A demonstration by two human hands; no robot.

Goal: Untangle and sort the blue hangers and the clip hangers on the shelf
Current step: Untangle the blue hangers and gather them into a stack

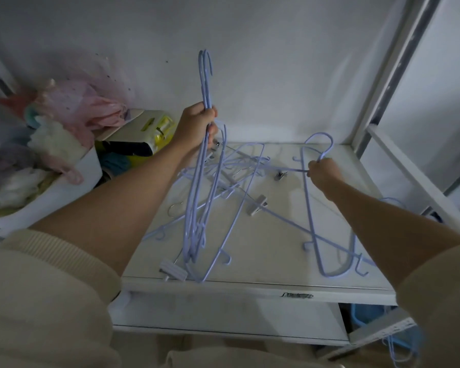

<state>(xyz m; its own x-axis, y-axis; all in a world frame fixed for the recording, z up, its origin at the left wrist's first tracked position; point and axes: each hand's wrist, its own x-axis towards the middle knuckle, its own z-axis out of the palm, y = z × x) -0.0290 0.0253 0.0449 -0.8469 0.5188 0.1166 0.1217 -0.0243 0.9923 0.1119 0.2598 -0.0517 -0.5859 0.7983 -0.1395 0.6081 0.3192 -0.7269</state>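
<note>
Here, both hands closed: left round bunched blue wire hangers, right round one hanger's neck

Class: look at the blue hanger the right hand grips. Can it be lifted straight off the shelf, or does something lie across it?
Not freely. The right hand grips the blue hanger near its hook, and a clip hanger's bar crosses its lower part.

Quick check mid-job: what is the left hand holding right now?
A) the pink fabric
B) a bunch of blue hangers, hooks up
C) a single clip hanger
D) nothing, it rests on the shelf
B: the left hand is closed around several blue hangers, their hooks pointing up above the fist and their lower ends on the shelf.
</note>
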